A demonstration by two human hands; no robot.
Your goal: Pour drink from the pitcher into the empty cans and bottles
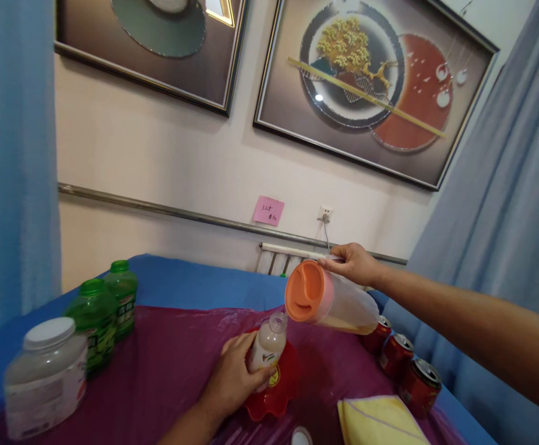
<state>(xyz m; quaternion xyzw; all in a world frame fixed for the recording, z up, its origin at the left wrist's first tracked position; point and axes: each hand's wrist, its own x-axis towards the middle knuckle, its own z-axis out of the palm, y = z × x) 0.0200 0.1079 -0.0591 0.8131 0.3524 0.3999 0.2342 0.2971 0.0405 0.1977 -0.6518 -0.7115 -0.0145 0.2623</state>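
Note:
My left hand (237,377) is wrapped round a small clear bottle (269,343) with a printed label and no cap on its mouth. The bottle leans a little to the right above a red scalloped dish (288,383). My right hand (355,264) grips a translucent pitcher (348,306) from above, its handle mostly hidden by the fingers. The pitcher is tipped on its side, its orange lid (309,290) facing left, close to the bottle's mouth. Pale yellowish liquid lies along the pitcher's lower side. Whether any liquid is flowing, I cannot tell.
On the left stand a white-lidded jar (47,377) and two green-capped bottles (100,321). Several red cans (420,386) line the right side, near a folded yellow cloth (381,420). A white cap (301,436) lies at the front on the purple plastic cover (172,352).

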